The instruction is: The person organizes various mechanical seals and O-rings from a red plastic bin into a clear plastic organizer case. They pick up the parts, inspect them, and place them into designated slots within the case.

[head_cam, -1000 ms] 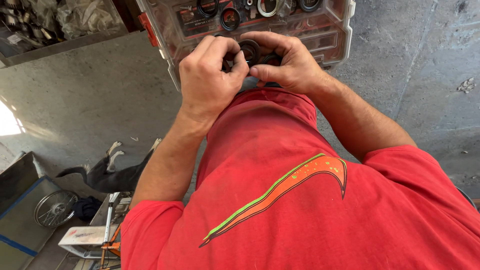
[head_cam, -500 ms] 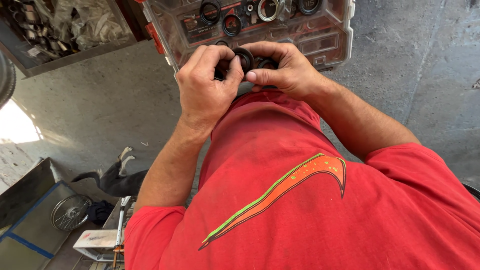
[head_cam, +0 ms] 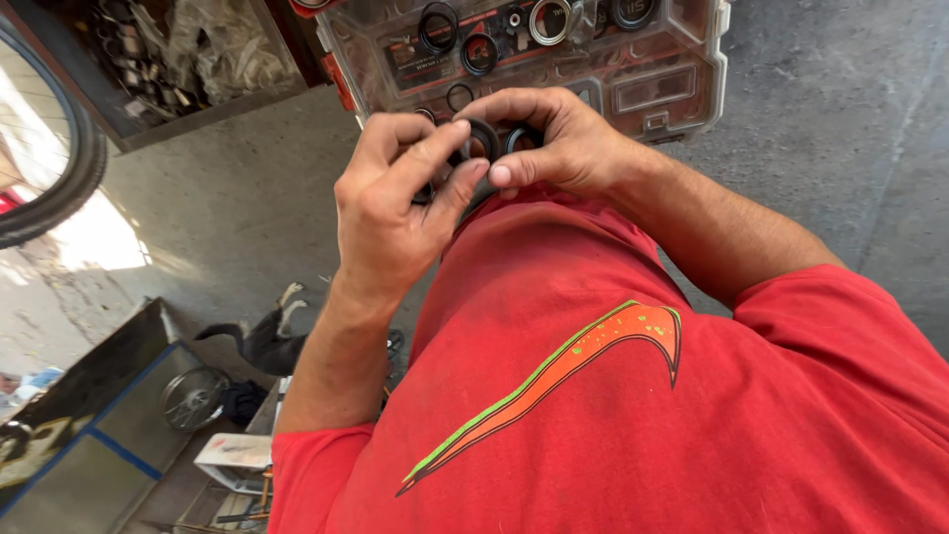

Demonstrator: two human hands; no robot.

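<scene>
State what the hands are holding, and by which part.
Small black rubber rings, pinched by their rims between the fingertips of the left hand and right hand, in front of a clear plastic compartment case.

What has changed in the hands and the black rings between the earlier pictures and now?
The left hand opened a little: its fingers were curled over the rings, now they stretch toward the right hand. Two black rings show more clearly between the fingertips. A bicycle tyre came into view at the left edge. Both hands still hold the rings in front of the clear parts case.
</scene>
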